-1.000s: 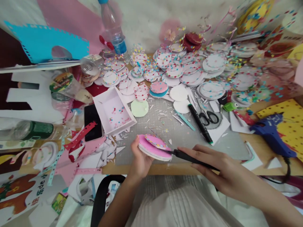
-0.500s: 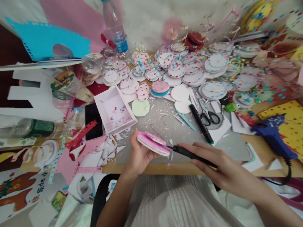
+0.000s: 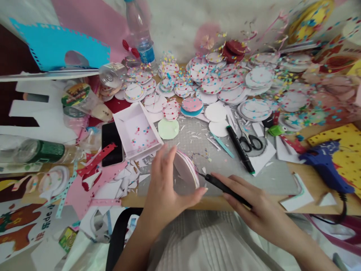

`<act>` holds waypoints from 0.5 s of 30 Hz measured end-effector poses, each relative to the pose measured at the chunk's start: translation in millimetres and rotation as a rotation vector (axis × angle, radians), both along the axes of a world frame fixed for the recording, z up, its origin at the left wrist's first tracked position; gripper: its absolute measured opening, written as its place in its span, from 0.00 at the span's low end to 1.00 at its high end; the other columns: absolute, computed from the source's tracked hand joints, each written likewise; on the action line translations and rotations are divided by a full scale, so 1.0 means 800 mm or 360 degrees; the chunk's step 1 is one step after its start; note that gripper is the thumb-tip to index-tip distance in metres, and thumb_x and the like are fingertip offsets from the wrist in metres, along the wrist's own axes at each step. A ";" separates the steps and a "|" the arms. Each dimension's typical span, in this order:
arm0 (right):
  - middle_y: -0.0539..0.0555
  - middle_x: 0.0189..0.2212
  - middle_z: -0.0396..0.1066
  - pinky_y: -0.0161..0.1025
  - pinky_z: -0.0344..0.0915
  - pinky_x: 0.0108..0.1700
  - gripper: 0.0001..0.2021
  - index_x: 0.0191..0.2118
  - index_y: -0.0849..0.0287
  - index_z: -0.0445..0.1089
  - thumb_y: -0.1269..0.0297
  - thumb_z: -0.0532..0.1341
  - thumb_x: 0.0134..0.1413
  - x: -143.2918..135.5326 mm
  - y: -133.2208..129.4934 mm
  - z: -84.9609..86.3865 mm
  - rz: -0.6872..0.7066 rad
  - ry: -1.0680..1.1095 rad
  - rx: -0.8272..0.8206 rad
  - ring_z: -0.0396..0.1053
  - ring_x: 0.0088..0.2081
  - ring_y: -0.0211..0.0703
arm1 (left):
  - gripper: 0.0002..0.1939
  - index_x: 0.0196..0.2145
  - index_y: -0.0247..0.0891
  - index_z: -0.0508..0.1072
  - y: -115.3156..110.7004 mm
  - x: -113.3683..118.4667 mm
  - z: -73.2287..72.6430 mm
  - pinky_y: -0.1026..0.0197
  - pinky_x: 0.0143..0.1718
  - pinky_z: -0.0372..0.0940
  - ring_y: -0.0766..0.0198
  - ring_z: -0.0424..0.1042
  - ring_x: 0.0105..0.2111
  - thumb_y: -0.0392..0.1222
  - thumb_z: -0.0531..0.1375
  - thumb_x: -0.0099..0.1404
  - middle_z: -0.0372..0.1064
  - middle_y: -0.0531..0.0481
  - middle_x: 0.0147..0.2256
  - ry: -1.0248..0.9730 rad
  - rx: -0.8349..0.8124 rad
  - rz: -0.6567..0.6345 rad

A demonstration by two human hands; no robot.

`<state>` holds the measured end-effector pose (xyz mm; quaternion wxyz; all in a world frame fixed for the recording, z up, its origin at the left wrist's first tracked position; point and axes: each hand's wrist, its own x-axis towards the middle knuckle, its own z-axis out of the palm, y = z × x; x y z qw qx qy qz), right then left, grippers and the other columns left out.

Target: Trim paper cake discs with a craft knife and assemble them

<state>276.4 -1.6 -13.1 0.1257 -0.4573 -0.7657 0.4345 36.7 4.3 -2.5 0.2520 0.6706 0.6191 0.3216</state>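
My left hand grips a layered round paper disc by its edges, thumb at the lower rim and fingers at the upper left. The disc stands tilted almost on edge, its pale back towards me; its pink face points away to the right and is mostly hidden. In my right hand is a slim black tool with a thin pointed tip, possibly tweezers. The tip meets the disc's right side or lies very close to it; I cannot tell which. A bead-like string shows just beyond the disc.
A white box with small confetti stands left of the grey cutting mat. Scissors, a black marker and a blue glue gun lie to the right. Decorated paper discs crowd the back. A phone lies left.
My left hand has turned the disc from nearly flat, pink face up, to nearly upright with its back towards me. My right hand has shifted slightly left with the black tool.
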 end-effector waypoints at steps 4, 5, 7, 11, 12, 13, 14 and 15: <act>0.56 0.45 0.67 0.37 0.70 0.45 0.25 0.68 0.46 0.47 0.67 0.48 0.68 -0.008 -0.009 0.003 0.0017 -0.0018 0.0006 0.73 0.43 0.41 | 0.38 0.58 0.37 0.54 0.002 0.000 -0.011 0.45 0.62 0.56 0.49 0.57 0.61 0.43 0.68 0.56 0.56 0.35 0.57 0.0086 0.0198 -0.0134; 0.56 0.46 0.67 0.38 0.70 0.46 0.26 0.68 0.46 0.46 0.68 0.48 0.68 -0.010 -0.012 0.003 0.0017 -0.0026 0.0005 0.72 0.45 0.41 | 0.38 0.57 0.36 0.55 0.002 -0.001 -0.013 0.45 0.61 0.58 0.49 0.59 0.59 0.43 0.69 0.54 0.57 0.35 0.55 0.0083 0.0228 -0.0120; 0.57 0.49 0.66 0.39 0.69 0.50 0.26 0.67 0.47 0.46 0.68 0.49 0.67 -0.014 -0.018 0.002 0.0021 -0.0024 0.0011 0.71 0.49 0.43 | 0.38 0.54 0.35 0.56 0.001 -0.005 -0.015 0.46 0.57 0.61 0.48 0.61 0.56 0.45 0.70 0.51 0.58 0.36 0.51 0.0127 0.0244 -0.0096; 0.57 0.50 0.67 0.37 0.69 0.51 0.25 0.67 0.48 0.46 0.68 0.49 0.67 -0.023 -0.028 0.003 0.0060 0.0034 -0.0030 0.70 0.51 0.41 | 0.36 0.50 0.34 0.60 -0.004 -0.012 -0.015 0.45 0.54 0.62 0.48 0.62 0.51 0.51 0.71 0.50 0.59 0.38 0.48 0.0286 0.0230 -0.0107; 0.57 0.49 0.67 0.36 0.70 0.50 0.25 0.67 0.48 0.45 0.68 0.49 0.67 -0.025 -0.030 0.003 0.0065 0.0040 -0.0041 0.71 0.50 0.41 | 0.36 0.50 0.35 0.60 -0.005 -0.013 -0.015 0.45 0.54 0.62 0.48 0.62 0.51 0.52 0.70 0.51 0.59 0.38 0.47 0.0299 0.0245 -0.0109; 0.56 0.49 0.68 0.36 0.70 0.49 0.25 0.67 0.48 0.45 0.68 0.48 0.68 -0.026 -0.031 0.004 0.0064 0.0037 -0.0044 0.72 0.48 0.41 | 0.36 0.50 0.35 0.60 -0.005 -0.014 -0.016 0.44 0.54 0.62 0.48 0.62 0.51 0.54 0.70 0.51 0.60 0.38 0.47 0.0304 0.0264 -0.0107; 0.57 0.48 0.68 0.36 0.71 0.48 0.25 0.67 0.49 0.46 0.68 0.48 0.68 -0.027 -0.032 0.004 0.0056 0.0024 -0.0036 0.73 0.47 0.41 | 0.36 0.50 0.35 0.59 -0.005 -0.014 -0.017 0.44 0.54 0.61 0.48 0.62 0.51 0.55 0.70 0.51 0.61 0.38 0.47 0.0303 0.0283 -0.0102; 0.57 0.47 0.68 0.36 0.72 0.46 0.25 0.67 0.49 0.46 0.67 0.49 0.68 -0.027 -0.033 0.004 0.0048 0.0008 -0.0019 0.73 0.46 0.41 | 0.38 0.51 0.35 0.59 -0.005 -0.015 -0.019 0.44 0.54 0.61 0.48 0.62 0.51 0.56 0.69 0.52 0.61 0.38 0.48 0.0301 0.0297 -0.0098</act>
